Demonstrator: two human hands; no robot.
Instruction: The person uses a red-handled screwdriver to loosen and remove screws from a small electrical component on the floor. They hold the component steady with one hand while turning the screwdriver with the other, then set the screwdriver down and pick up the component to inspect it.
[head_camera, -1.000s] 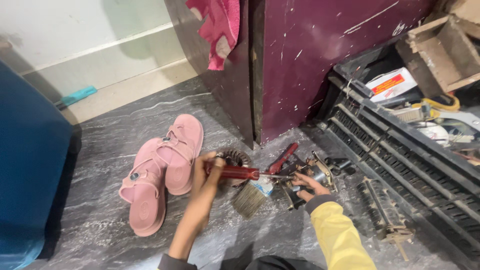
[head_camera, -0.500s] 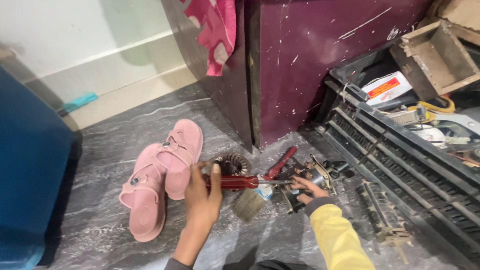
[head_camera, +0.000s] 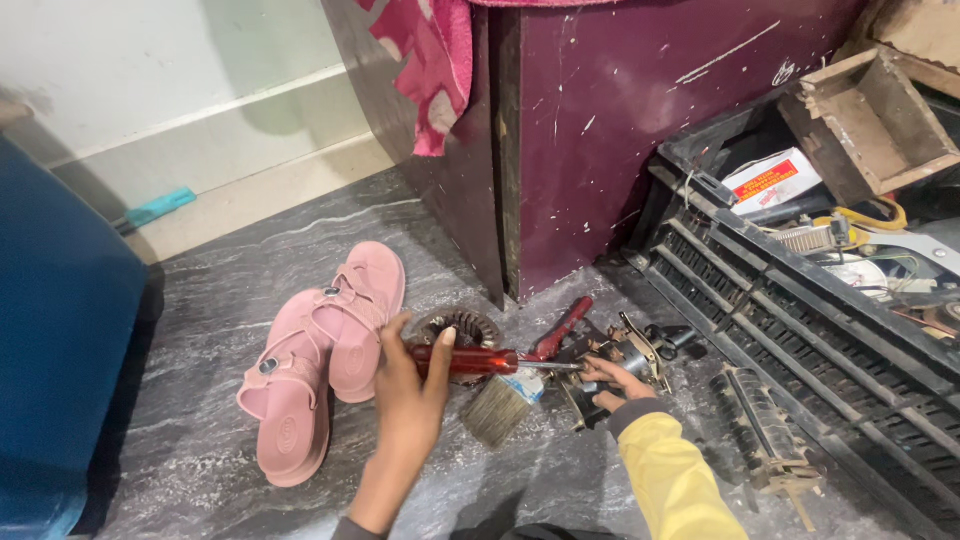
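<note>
We see the left hand (head_camera: 410, 395) wrapped around the red handle of a screwdriver (head_camera: 470, 361), thumb over the top, so the tool lies nearly level just above the floor (head_camera: 200, 300). That flat hold lines the shaft up with a small metal part (head_camera: 625, 362), where the tip seems to meet it; the exact contact point is too cluttered for us to tell. The right hand (head_camera: 612, 380), coming out of a yellow sleeve (head_camera: 675, 480), rests on that part with fingers curled over it, apparently pinning it to the floor so it cannot slide under the push of the tool.

The left forearm rises from the bottom edge and the wrist bends right; the right arm comes in from lower right, wrist low.

Just below the shaft lies a paintbrush (head_camera: 497, 408), and behind the handle a round coil of copper winding (head_camera: 462, 328). A second red-handled tool (head_camera: 562, 328) lies beside the part. A pair of pink sandals (head_camera: 320, 360) sits to the left, a dark slatted grille (head_camera: 800, 330) to the right, a maroon cabinet (head_camera: 620, 130) behind.
</note>
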